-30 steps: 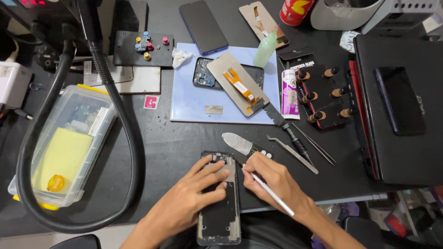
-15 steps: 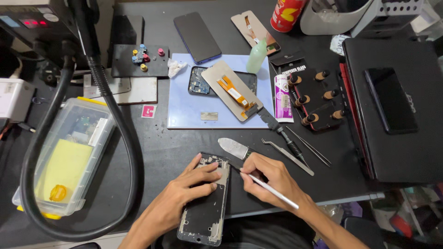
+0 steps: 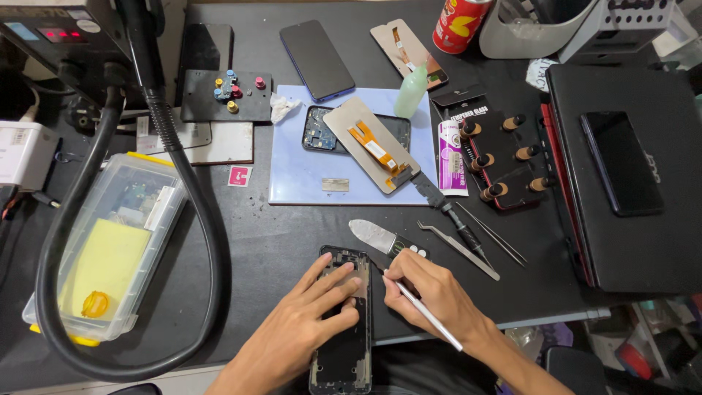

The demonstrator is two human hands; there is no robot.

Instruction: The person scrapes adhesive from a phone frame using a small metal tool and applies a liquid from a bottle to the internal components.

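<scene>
Item one, as I see it from the head view: a stripped phone frame [image 3: 344,322], black, lying lengthwise at the near edge of the dark tabletop [image 3: 256,249], its lower end overhanging toward me. My left hand [image 3: 307,322] lies flat across its upper half, fingers [image 3: 338,281] spread and pressing it down, not curled around it. My right hand [image 3: 439,292] sits just beside the frame's upper right edge, fingers pinched narrow on a slim silver-white tool [image 3: 424,311], held like a pen, tip at the frame's edge. Item two: a flat metal pry blade [image 3: 374,235] just beyond the right hand, with tweezers [image 3: 457,249] and a dark-handled screwdriver [image 3: 450,212] near it. Item three: a pale blue mat [image 3: 300,183] farther back, bearing an opened phone body [image 3: 322,132] and a display panel with an orange flex cable [image 3: 369,143]. Item four: a clear plastic box [image 3: 110,241] at left, ringed by a black hose [image 3: 197,219]. Item five: a closed black laptop [image 3: 629,175] at right with a phone lying on it.
</scene>
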